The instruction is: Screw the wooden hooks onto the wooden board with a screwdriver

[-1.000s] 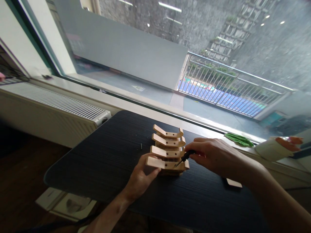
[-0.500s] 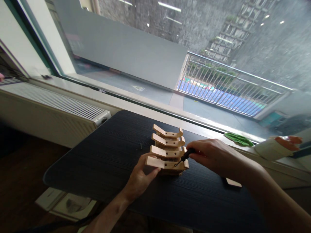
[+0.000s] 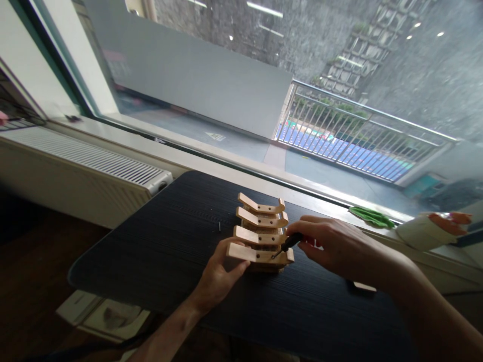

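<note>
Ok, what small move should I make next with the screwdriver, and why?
I'd probably give the screwdriver a small turn: its tip appears to sit at the right hole of the nearest wooden piece, the right hand grips the screwdriver, and the left hand holds that piece's left end.

The window [image 3: 196,65] is bright; a radiator [image 3: 75,173] and dark table [image 3: 158,251] line the sill [image 3: 173,158].
</note>
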A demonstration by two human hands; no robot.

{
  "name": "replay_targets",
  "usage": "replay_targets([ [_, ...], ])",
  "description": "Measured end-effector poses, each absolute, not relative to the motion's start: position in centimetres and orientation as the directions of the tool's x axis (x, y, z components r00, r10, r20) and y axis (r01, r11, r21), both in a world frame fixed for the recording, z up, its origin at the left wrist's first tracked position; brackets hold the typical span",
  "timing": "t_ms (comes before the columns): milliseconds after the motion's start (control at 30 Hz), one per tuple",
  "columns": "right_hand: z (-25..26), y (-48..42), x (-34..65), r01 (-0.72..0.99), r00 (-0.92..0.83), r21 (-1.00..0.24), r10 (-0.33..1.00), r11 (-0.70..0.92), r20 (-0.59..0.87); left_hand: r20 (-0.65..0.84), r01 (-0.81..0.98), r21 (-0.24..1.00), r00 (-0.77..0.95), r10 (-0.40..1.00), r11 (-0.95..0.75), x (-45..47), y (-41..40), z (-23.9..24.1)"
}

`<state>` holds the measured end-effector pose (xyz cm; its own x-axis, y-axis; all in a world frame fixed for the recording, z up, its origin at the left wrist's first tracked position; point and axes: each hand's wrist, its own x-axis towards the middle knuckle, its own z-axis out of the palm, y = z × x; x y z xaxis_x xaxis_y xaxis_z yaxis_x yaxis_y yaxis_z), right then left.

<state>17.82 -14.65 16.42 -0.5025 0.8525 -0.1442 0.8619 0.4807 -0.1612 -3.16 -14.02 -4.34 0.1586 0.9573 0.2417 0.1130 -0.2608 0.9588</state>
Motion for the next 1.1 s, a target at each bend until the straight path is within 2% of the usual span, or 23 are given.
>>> replay_targets([
  [200, 15.92, -14.24, 18.16, 0.861, -0.504, -0.158, 0.853, 0.484, -0.136, 0.244, 0.101, 0.960, 0.149, 0.958, -0.260, -3.08, -13.90, -4.58],
  [500, 15.63, -14.27, 17.84, 0.896, -0.443, -0.061, 0.891, 0.439, -0.099, 0.245, 0.116, 0.958, 0.152, 0.958, -0.263, -3.10, -13.91, -4.41],
  [900, 15.77, -14.44, 17.77, 0.885, -0.463, -0.110, 0.879, 0.452, -0.114, 0.225, 0.115, 0.963, 0.165, 0.960, -0.245, -3.15, -13.94, -4.63],
  [1100, 15.53, -14.10, 18.05, 0.908, -0.419, -0.055, 0.897, 0.415, -0.139, 0.240, 0.100, 0.962, 0.145, 0.960, -0.255, -3.05, -13.96, -4.52],
])
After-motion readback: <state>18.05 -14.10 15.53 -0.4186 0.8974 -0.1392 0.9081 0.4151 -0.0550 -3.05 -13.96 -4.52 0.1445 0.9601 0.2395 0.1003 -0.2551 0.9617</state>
